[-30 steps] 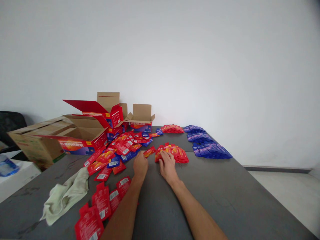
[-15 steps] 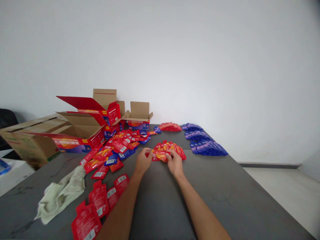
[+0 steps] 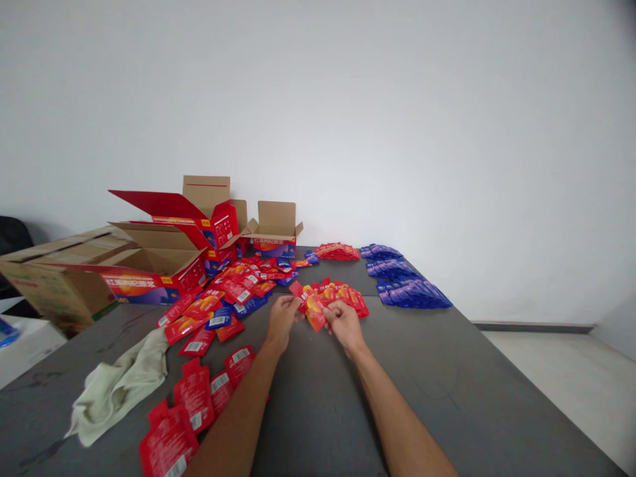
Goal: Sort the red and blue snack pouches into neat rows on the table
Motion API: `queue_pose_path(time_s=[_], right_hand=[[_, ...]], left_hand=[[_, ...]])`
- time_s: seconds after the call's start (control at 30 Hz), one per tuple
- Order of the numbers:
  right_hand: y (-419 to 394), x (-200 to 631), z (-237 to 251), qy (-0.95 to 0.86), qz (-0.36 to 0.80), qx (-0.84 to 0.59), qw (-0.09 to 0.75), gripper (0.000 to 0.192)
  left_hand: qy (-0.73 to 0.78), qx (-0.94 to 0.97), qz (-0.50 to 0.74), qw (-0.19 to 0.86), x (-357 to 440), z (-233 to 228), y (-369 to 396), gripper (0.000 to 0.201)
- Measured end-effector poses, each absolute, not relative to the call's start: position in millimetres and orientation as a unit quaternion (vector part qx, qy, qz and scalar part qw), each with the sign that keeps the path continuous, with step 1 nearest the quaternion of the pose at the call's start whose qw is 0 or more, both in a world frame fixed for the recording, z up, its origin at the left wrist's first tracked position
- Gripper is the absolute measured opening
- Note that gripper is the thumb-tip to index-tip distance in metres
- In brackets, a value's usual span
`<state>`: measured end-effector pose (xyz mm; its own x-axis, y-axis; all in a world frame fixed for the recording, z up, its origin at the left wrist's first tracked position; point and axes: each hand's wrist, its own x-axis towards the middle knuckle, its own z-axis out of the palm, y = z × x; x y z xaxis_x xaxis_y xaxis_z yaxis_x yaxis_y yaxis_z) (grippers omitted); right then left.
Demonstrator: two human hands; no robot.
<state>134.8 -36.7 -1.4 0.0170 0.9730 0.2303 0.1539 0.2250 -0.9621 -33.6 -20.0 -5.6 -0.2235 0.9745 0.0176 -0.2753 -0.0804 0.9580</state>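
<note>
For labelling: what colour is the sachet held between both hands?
Red with orange-yellow print, seen in the head view.

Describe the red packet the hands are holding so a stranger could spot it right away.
On the dark grey table, find the fanned pile of red sachets near the middle. Just in front of it, the left hand and right hand pinch one red-and-orange foil sachet. It alone is lifted off the tabletop.

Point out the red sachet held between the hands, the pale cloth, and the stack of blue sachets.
red sachet [image 3: 312,309]: head view, middle of its face, between the two hands.
pale cloth [image 3: 119,387]: head view, centre of the crumpled fabric.
blue sachets [image 3: 412,293]: head view, top of the nearest row.
</note>
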Motion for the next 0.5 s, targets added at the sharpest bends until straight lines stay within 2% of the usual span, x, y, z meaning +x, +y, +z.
queue_pose_path(time_s=[0.1,0.27,0.37,0.5], right_hand=[[-37.6,132.5,-1.6,-0.542,0.436,-0.469,0.544,0.030],[-34.7,134.1,0.5,-0.527,0.431,-0.442,0.585,0.047],[-30.0,141.0,0.2,-0.564,0.364,-0.482,0.563,0.057],[-21.6,154.8,-6.0,-0.613,0.206,-0.554,0.524,0.052]], left_hand=[[0.431,0.413,0.573,0.561,-18.6,-5.5,-25.8,0.032],[0.467,0.474,0.572,0.479,-2.0,4.4,-4.8,0.020],[0.520,0.524,0.541,0.403,6.8,15.1,19.6,0.015],[0.607,0.571,0.480,0.275,25.2,24.8,37.3,0.036]])
